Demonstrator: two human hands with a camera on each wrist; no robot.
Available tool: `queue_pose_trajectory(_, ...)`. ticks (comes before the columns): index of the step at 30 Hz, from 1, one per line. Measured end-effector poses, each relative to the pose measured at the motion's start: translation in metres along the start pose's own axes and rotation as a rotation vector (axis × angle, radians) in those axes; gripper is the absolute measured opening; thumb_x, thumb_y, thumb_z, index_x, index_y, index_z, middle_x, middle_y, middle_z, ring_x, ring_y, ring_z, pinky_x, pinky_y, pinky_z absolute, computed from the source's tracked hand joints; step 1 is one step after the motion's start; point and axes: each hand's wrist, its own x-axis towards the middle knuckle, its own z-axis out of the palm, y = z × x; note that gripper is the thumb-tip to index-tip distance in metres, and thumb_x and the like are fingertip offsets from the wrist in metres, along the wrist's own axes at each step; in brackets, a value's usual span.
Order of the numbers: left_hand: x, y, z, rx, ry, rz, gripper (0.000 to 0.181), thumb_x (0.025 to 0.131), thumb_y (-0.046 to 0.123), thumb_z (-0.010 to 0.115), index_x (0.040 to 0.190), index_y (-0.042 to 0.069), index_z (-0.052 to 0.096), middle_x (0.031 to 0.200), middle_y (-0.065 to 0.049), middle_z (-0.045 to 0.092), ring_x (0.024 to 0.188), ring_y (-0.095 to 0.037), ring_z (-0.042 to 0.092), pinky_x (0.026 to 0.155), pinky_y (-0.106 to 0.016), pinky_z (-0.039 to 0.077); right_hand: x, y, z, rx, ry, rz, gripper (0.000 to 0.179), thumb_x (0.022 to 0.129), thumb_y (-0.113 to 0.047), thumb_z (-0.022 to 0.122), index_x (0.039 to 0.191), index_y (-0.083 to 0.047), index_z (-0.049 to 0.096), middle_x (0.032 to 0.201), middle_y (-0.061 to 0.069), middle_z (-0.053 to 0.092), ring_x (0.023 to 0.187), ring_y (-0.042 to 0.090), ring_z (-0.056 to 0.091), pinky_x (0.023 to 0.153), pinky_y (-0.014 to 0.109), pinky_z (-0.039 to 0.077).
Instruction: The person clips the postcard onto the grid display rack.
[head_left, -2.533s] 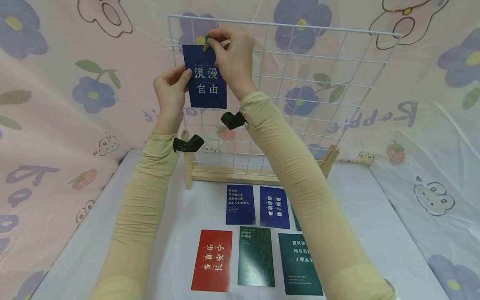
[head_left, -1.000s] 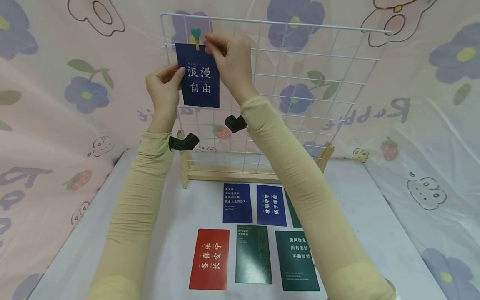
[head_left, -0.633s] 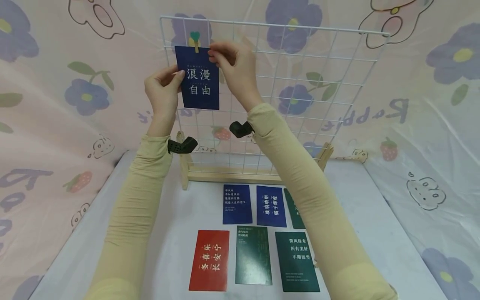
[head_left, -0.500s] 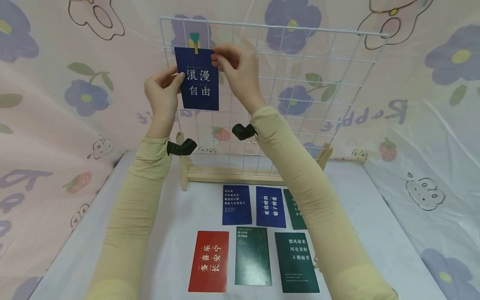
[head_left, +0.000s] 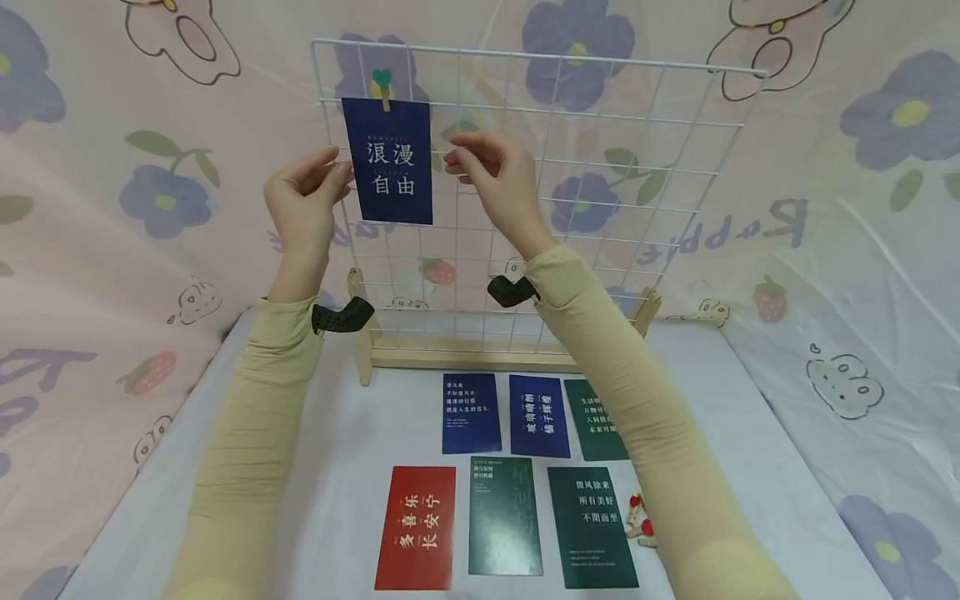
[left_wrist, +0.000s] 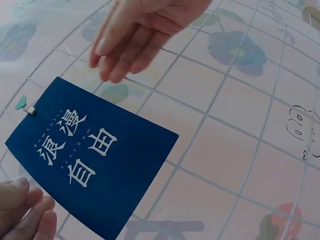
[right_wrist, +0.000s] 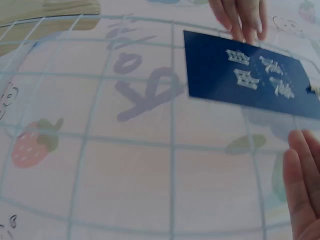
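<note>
At the white wire grid (head_left: 459, 51), the right hand (head_left: 504, 187) has lowered and the left hand (head_left: 302, 217) has let go; both hands' fingers are relaxed, holding nothing. Between them, the blue card (head_left: 390, 167) hangs from its green-heart clip (head_left: 382, 78).

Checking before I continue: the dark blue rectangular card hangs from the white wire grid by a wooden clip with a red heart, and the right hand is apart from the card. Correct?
One slip: the head view shows the heart on the wooden clip is green, not red. The dark blue rectangular card does hang by it from the white wire grid, apart from the right hand.
</note>
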Motion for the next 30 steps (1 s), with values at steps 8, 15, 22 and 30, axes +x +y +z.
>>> queue_pose_trajectory(8, -0.019, 0.001, -0.012, -0.057, -0.075, -0.058, 0.03, 0.081, -0.004, 0.072, 0.109, -0.009, 0.067, 0.087, -0.012, 0.071, 0.078, -0.018, 0.07, 0.072, -0.026, 0.057, -0.015, 0.016, -0.021, 0.076, -0.033, 0.028, 0.023, 0.096, -0.005, 0.056, 0.113, 0.01, 0.062, 0.095, 0.019, 0.069, 0.086, 0.026, 0.068, 0.077, 0.036, 0.056)
queue_pose_trajectory(15, -0.04, -0.006, -0.017, -0.056, -0.191, -0.183, 0.032, 0.085, -0.002, 0.068, 0.117, -0.006, 0.064, 0.098, -0.013, 0.07, 0.086, -0.02, 0.069, 0.079, -0.03, 0.056, -0.031, 0.023, -0.036, 0.073, -0.077, 0.054, 0.022, 0.097, -0.007, 0.055, 0.113, 0.007, 0.064, 0.097, 0.019, 0.069, 0.087, 0.026, 0.068, 0.077, 0.037, 0.057)
queue_pose_trajectory(22, -0.054, -0.013, -0.023, 0.018, -0.303, -0.233, 0.036, 0.089, 0.005, 0.066, 0.122, -0.009, 0.059, 0.104, -0.012, 0.07, 0.091, -0.019, 0.068, 0.08, -0.031, 0.056, -0.056, 0.026, -0.055, 0.055, -0.145, 0.093, 0.027, 0.099, -0.013, 0.054, 0.116, 0.005, 0.063, 0.102, 0.018, 0.068, 0.092, 0.028, 0.068, 0.08, 0.038, 0.056)
queue_pose_trajectory(30, -0.068, -0.029, -0.037, 0.168, -0.391, -0.3, 0.038, 0.092, 0.005, 0.064, 0.126, -0.009, 0.056, 0.109, -0.015, 0.068, 0.093, -0.018, 0.067, 0.08, -0.03, 0.056, -0.092, 0.04, -0.081, 0.066, -0.156, 0.175, 0.029, 0.1, -0.015, 0.053, 0.119, 0.005, 0.061, 0.106, 0.019, 0.067, 0.092, 0.027, 0.068, 0.08, 0.037, 0.056)
